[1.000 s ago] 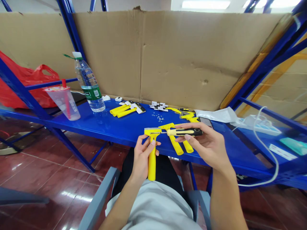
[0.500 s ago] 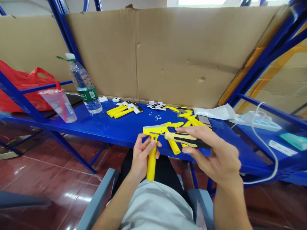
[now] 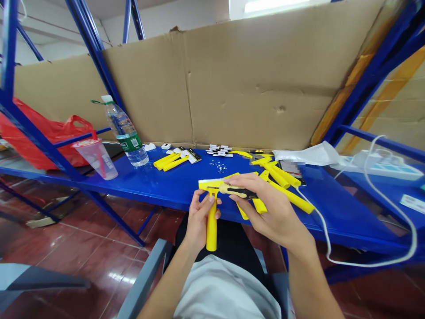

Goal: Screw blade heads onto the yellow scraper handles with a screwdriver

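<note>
My left hand (image 3: 198, 219) is closed around the neck of a yellow scraper (image 3: 211, 232), whose handle hangs down and whose wide head has a pale blade along its top edge. In my right hand (image 3: 277, 208) is a screwdriver (image 3: 236, 191) with a cream and black handle, held nearly level. Its shaft runs left across the scraper head; the tip looks to be on the head, but the exact contact is too small to tell. Behind my right hand, several more yellow scrapers (image 3: 300, 199) lie on the blue table (image 3: 172, 188). Small white screw-like pieces (image 3: 218, 167) are scattered beyond the scraper.
Scrapers with black-and-white cards (image 3: 171, 161) lie left of centre. Further left stand a water bottle (image 3: 133, 144), a plastic cup (image 3: 99, 161) and a red bag (image 3: 43, 137). A phone (image 3: 292, 170) and white cable (image 3: 365, 265) are at right. Cardboard (image 3: 239, 88) walls the back.
My right hand and the screwdriver have shifted left, closer to the scraper head. The view has tilted and turned slightly. My left hand keeps its hold.
</note>
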A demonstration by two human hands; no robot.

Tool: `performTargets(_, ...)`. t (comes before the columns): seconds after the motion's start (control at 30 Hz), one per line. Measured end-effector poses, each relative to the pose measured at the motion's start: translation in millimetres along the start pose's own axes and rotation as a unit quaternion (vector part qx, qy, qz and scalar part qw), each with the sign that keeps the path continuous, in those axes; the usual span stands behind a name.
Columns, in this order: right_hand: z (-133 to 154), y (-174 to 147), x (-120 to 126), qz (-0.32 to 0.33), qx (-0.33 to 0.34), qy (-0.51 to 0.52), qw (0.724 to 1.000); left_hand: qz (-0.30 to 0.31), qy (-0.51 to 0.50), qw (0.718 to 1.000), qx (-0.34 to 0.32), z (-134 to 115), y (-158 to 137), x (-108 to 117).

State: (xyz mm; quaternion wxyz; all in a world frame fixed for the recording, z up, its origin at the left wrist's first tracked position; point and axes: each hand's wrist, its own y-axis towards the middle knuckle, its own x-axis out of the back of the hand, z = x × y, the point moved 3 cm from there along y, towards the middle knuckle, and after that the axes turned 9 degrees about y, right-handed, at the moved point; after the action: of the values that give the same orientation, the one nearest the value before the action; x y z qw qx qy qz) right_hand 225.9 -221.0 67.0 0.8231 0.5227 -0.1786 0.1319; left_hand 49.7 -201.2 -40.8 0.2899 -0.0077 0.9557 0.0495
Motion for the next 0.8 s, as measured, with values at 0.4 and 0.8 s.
performTargets(0.4, -3.1, 1.9, -3.3, 0.003, -0.005, 0.068, 0.998, -0.026, -0.013, 1.000, 0.000, 9.1, -3.1, 6.7)
performTargets(0.8, -5.9, 1.1, -12.0, -0.021, 0.003, 0.051, 0.998, -0.026, -0.023, 0.999, -0.002, 11.4, -4.1, 10.0)
